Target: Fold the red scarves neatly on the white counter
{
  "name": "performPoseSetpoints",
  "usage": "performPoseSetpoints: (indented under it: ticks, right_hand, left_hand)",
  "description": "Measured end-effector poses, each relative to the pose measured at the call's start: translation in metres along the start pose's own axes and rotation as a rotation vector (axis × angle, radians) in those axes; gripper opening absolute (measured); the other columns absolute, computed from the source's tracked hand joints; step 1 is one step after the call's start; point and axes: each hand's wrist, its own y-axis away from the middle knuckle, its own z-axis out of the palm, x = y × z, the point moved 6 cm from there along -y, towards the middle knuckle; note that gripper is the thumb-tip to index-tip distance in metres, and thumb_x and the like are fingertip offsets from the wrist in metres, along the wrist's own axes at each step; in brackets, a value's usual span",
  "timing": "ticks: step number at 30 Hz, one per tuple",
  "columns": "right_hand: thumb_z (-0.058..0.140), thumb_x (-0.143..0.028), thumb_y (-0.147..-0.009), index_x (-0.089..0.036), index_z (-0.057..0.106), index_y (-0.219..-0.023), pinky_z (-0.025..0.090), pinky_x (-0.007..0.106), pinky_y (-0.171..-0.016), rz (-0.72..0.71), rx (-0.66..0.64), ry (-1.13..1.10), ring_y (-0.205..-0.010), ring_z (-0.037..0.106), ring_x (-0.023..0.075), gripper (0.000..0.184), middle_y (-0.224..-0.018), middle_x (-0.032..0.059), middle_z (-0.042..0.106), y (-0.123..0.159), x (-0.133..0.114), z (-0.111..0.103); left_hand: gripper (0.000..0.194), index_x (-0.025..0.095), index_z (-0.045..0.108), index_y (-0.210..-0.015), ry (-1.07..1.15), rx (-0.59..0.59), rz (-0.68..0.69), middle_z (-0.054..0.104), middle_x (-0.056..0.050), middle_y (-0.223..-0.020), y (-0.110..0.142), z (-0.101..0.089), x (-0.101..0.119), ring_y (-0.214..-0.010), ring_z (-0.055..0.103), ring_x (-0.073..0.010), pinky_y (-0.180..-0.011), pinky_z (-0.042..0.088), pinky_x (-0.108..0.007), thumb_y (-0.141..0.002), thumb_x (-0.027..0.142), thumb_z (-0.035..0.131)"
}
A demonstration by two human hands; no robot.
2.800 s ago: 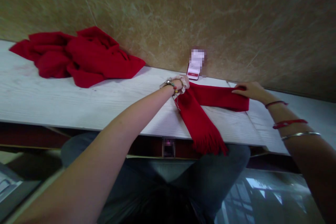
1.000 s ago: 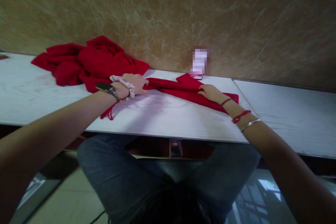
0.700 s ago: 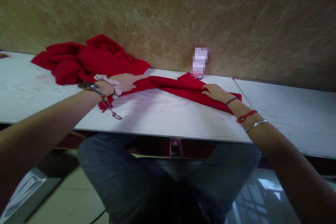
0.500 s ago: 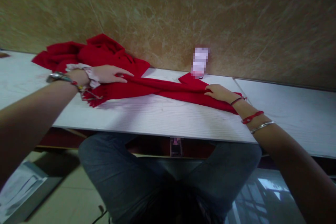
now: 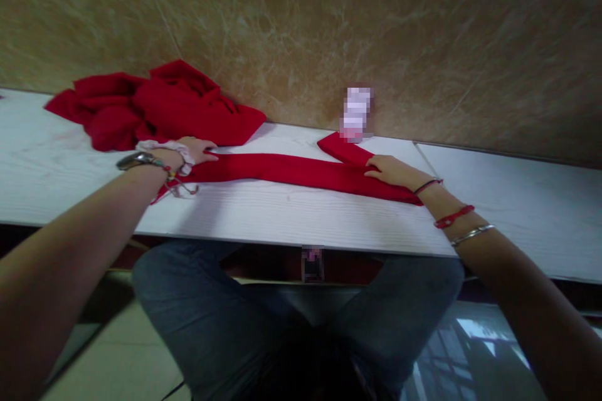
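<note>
A long red scarf [image 5: 286, 170] lies as a narrow flat band along the white tabletop. My left hand [image 5: 200, 149] rests at its left end, fingertips and thumb apart along the band's upper edge. Under my left wrist a pointed bit of red cloth sticks out, and the rest of that end is hidden. At the right part of the band, my right hand [image 5: 395, 172] has its fingers curled onto the fabric, with thumb and fingertips close together on it. Behind the band, a red strip [image 5: 343, 147] slants back toward a blurred phone-like object [image 5: 357, 114].
A crumpled heap of red cloth [image 5: 174, 103] sits at the back left against the brown marbled wall [image 5: 301, 31]. The white table [image 5: 291, 216] is narrow, its front edge just above my knees. Another white tabletop section [image 5: 517, 213] joins on the right.
My left hand has drawn down a little toward the band's left end. The band's raised upper fold now lies flat and straighter. My right hand has stayed nearly in place.
</note>
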Motion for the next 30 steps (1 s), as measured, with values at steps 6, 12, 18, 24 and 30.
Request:
performPoseSetpoints:
  ticks: [6,12,18,24,30]
  right_hand:
    - [0.045,-0.032,-0.086,-0.014,0.061,-0.095,0.043,0.032,-0.077,0.023,-0.013,0.020,-0.088,0.058,0.0222,0.026,-0.098,0.0122,0.064,0.001,-0.002,-0.001]
    - [0.045,-0.032,-0.086,-0.012,0.060,-0.101,0.043,0.033,-0.080,-0.008,-0.025,0.010,-0.092,0.058,0.0228,0.029,-0.102,0.0137,0.064,0.003,-0.004,-0.005]
    - [0.044,-0.038,-0.086,-0.014,0.063,-0.092,0.044,0.032,-0.073,0.053,-0.102,0.028,-0.083,0.061,0.0234,0.031,-0.092,0.0127,0.067,0.015,0.014,-0.005]
    - [0.044,-0.049,-0.082,-0.017,0.064,-0.086,0.043,0.029,-0.065,0.082,-0.157,-0.015,-0.074,0.061,0.0209,0.038,-0.084,0.0087,0.068,0.033,0.041,-0.004]
    - [0.041,-0.065,-0.074,-0.020,0.063,-0.074,0.041,0.028,-0.058,0.111,-0.094,-0.181,-0.063,0.056,0.0179,0.050,-0.069,0.0031,0.065,0.056,0.060,-0.017]
  left_hand:
    - [0.035,0.008,0.056,-0.113,-0.196,-0.032,-0.107,0.055,-0.019,-0.107,0.027,-0.015,0.027,-0.096,0.052,-0.0339,-0.077,0.040,-0.049,-0.087,0.027,0.042]
    - [0.045,0.018,0.044,-0.128,-0.088,-0.021,0.080,0.049,-0.014,-0.120,0.027,-0.009,0.099,-0.108,0.048,-0.0283,-0.084,0.040,-0.037,-0.091,0.039,0.029]
    - [0.053,0.019,0.026,-0.139,0.106,0.029,0.174,0.025,-0.012,-0.143,0.025,0.017,0.129,-0.130,0.024,-0.0279,-0.100,0.026,-0.042,-0.091,0.044,0.025]
    - [0.053,0.023,0.022,-0.140,0.154,-0.074,0.166,0.020,-0.007,-0.146,0.018,0.026,0.112,-0.133,0.019,-0.0255,-0.103,0.021,-0.043,-0.091,0.045,0.019]
    - [0.056,0.017,0.021,-0.141,0.173,-0.154,0.195,0.017,-0.005,-0.147,0.009,0.031,0.092,-0.134,0.014,-0.0214,-0.107,0.016,-0.036,-0.091,0.041,0.010]
